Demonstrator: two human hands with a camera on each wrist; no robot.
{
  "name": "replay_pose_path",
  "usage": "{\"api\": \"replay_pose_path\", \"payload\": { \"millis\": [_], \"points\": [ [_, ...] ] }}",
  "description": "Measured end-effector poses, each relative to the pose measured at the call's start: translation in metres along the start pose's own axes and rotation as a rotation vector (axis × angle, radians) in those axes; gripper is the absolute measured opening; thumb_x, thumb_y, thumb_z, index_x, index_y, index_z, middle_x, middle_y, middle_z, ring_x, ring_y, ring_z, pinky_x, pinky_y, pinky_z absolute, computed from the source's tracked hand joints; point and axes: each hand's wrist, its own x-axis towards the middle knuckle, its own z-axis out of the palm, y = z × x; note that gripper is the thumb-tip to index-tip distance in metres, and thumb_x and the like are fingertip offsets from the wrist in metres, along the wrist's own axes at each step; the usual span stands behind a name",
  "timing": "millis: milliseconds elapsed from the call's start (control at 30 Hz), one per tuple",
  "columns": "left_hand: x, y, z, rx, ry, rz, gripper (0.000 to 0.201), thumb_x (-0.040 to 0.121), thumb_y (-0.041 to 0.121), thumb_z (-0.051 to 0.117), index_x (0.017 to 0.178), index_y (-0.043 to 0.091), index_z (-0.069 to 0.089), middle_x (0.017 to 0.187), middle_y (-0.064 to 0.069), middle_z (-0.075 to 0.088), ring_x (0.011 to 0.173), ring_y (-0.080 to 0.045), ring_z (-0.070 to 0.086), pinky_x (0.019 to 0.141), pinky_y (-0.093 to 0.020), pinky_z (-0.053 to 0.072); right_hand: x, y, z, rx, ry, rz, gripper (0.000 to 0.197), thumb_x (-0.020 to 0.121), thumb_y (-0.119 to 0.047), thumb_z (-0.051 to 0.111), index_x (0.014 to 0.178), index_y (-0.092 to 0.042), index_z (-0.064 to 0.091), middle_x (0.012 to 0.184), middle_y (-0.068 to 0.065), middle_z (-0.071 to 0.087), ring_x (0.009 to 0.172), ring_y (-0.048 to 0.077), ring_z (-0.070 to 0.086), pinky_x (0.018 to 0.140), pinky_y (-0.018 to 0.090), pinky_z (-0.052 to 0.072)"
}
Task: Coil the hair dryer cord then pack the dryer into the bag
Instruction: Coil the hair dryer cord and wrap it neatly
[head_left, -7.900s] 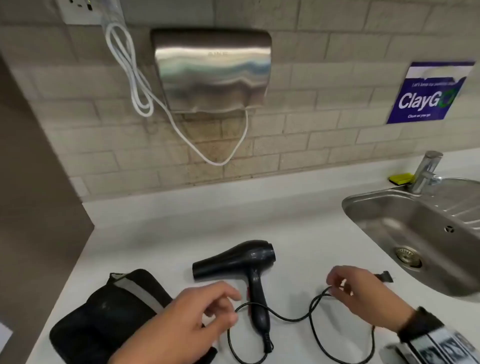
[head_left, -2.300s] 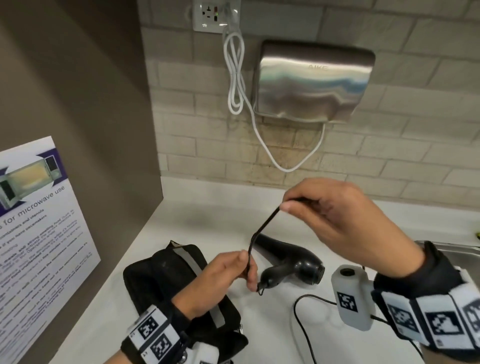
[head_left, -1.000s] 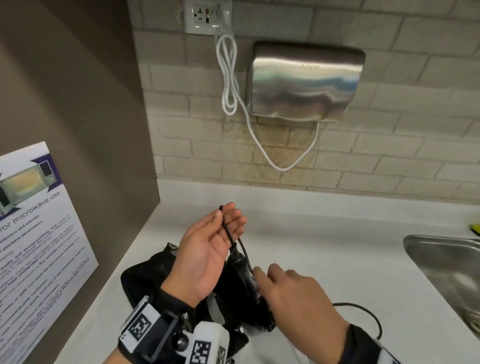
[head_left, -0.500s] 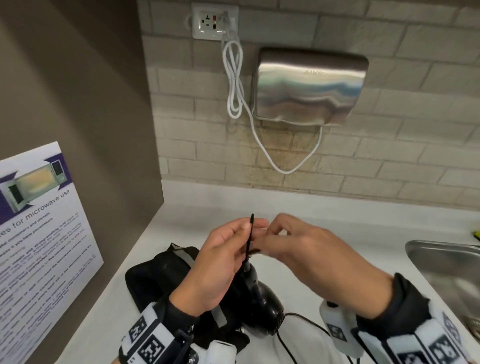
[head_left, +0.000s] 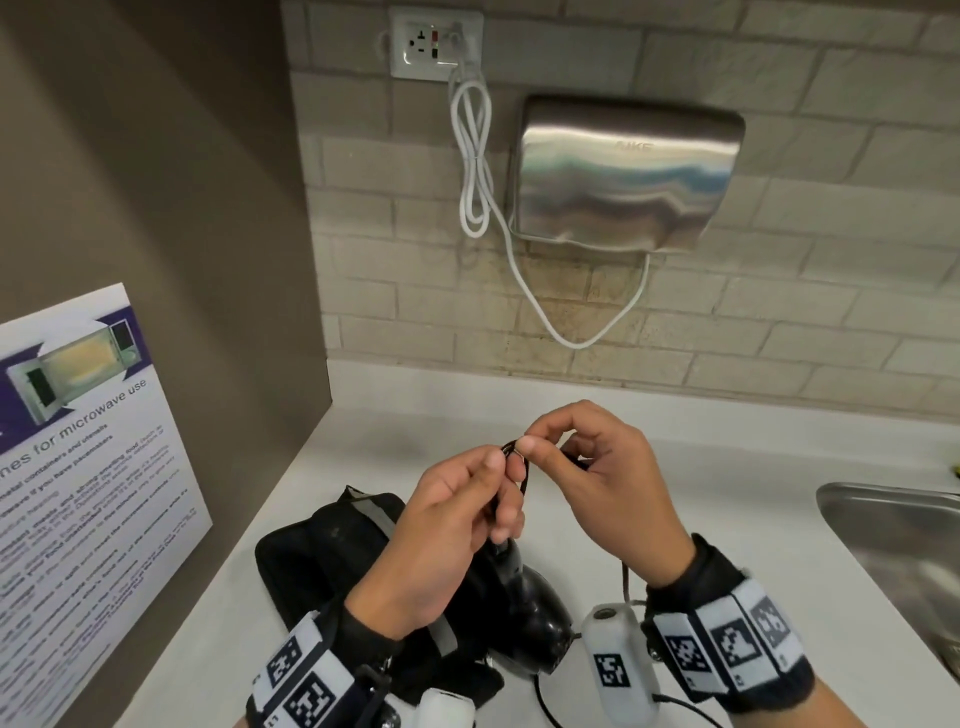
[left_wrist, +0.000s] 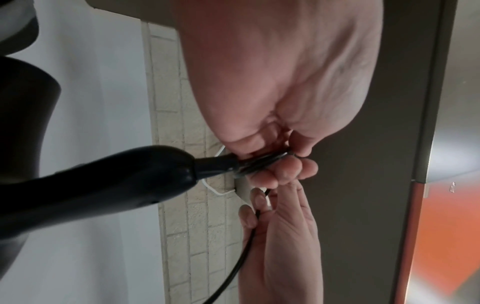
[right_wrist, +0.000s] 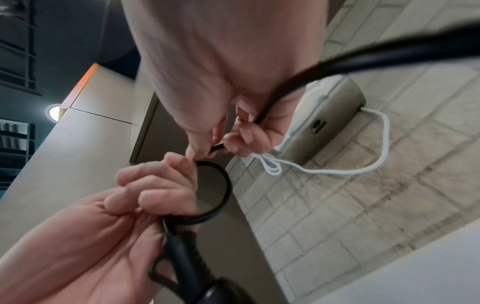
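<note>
The left hand (head_left: 447, 525) is raised above the worktop (head_left: 727, 499) with thumb and fingers curled, pinching a small loop of the black cord (right_wrist: 215, 195) where it leaves the handle of the hair dryer (head_left: 524, 603). The dryer hangs from that grip, handle up and barrel down, so its long axis runs from the loop at 12 o'clock to the body at 6 o'clock, just over the bag (head_left: 332, 551).

The right hand (head_left: 608, 483) sits just beside it at 3 o'clock, fingertips almost touching the left thumb. Its thumb and forefinger pinch the next stretch of cord; from there the cord passes through the curled fingers and trails off toward 5 o'clock, down past the wrist to the worktop. How much slack is left there is probably most of the cord, though it runs out of view.

The relation that matters: the free cord lies on the right hand's side, the loop on the left's. So the right hand is the one placed to bring the next turn across to 9 o'clock onto the loop.

The black bag lies flat on the worktop below the left wrist, at 7 o'clock from the hands.
</note>
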Motion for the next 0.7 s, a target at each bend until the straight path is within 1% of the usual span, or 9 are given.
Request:
{"api": "replay_pose_path", "payload": {
  "millis": [133,200,300,367,467,533,567,633,700],
  "points": [
    [0.001,-0.001,-0.001,-0.143,0.074,-0.019,0.025,0.092,0.029,0.052,0.090,0.006,0.061,0.057,0.000,0.042,0.051,-0.013,0.036,0.061,-0.028,0.040,-0.008,0.011,0.011,0.012,0.012,0.050,0.004,0.089,-0.020,0.069,0.086,-0.021,0.071,0.082,-0.003,0.069,0.061,0.002,0.056,0.061,0.017,0.041],
    [0.002,-0.002,-0.003,-0.190,0.107,-0.026,0.024,0.090,0.028,0.055,0.090,0.005,0.061,0.057,0.000,0.043,0.050,-0.012,0.036,0.061,-0.028,0.039,-0.016,0.020,0.015,0.026,0.022,0.103,0.006,0.092,-0.020,0.066,0.091,-0.023,0.071,0.083,-0.004,0.068,0.059,0.003,0.055,0.060,0.020,0.042],
    [0.003,-0.001,-0.006,-0.235,0.120,-0.036,0.023,0.091,0.027,0.055,0.089,0.005,0.060,0.056,0.000,0.042,0.048,-0.011,0.034,0.059,-0.028,0.038,-0.031,0.033,0.021,0.008,0.034,0.165,0.014,0.095,-0.019,0.060,0.102,-0.025,0.071,0.080,-0.011,0.066,0.056,0.002,0.055,0.059,0.020,0.041],
    [0.005,0.001,-0.006,-0.273,0.136,-0.045,0.024,0.093,0.027,0.052,0.090,0.005,0.060,0.055,0.001,0.040,0.048,-0.011,0.033,0.057,-0.027,0.038,-0.043,0.038,0.022,-0.061,0.019,0.149,0.019,0.098,-0.020,0.054,0.108,-0.026,0.069,0.078,-0.012,0.064,0.059,0.001,0.055,0.061,0.017,0.040],
    [0.009,-0.002,-0.009,-0.344,0.226,-0.035,0.025,0.096,0.027,0.049,0.092,0.005,0.060,0.055,0.002,0.038,0.048,-0.011,0.034,0.056,-0.025,0.040,-0.063,0.044,0.024,-0.257,-0.127,0.125,0.021,0.102,-0.022,0.044,0.114,-0.027,0.060,0.075,-0.015,0.057,0.066,0.000,0.054,0.064,0.011,0.036],
    [0.010,-0.002,-0.009,-0.368,0.284,-0.022,0.027,0.098,0.026,0.047,0.097,0.003,0.062,0.055,0.003,0.038,0.047,-0.010,0.036,0.058,-0.026,0.040,-0.081,0.044,0.022,-0.232,-0.179,0.208,0.026,0.102,-0.023,0.041,0.125,-0.033,0.049,0.081,-0.013,0.058,0.071,0.003,0.056,0.065,0.011,0.037],
    [0.011,-0.003,-0.011,-0.380,0.310,-0.014,0.028,0.099,0.026,0.046,0.100,0.002,0.062,0.055,0.003,0.038,0.047,-0.010,0.036,0.058,-0.026,0.040,-0.091,0.046,0.021,-0.189,-0.175,0.247,0.030,0.102,-0.022,0.042,0.126,-0.040,0.043,0.087,-0.012,0.059,0.069,0.006,0.057,0.064,0.012,0.039],
    [0.013,-0.002,-0.015,-0.406,0.347,-0.002,0.031,0.101,0.025,0.045,0.109,0.000,0.062,0.056,0.003,0.037,0.047,-0.009,0.035,0.058,-0.026,0.040,-0.108,0.050,0.021,-0.135,-0.075,0.286,0.038,0.099,-0.017,0.048,0.109,-0.053,0.040,0.091,-0.013,0.062,0.066,0.010,0.061,0.061,0.013,0.044],
    [0.014,-0.003,-0.018,-0.429,0.366,0.000,0.035,0.101,0.026,0.045,0.115,-0.003,0.060,0.057,0.004,0.036,0.048,-0.009,0.034,0.057,-0.025,0.041,-0.120,0.055,0.019,-0.113,0.081,0.311,0.043,0.094,-0.011,0.057,0.093,-0.052,0.047,0.083,-0.008,0.068,0.065,0.013,0.065,0.064,0.017,0.049]
  ]
}}
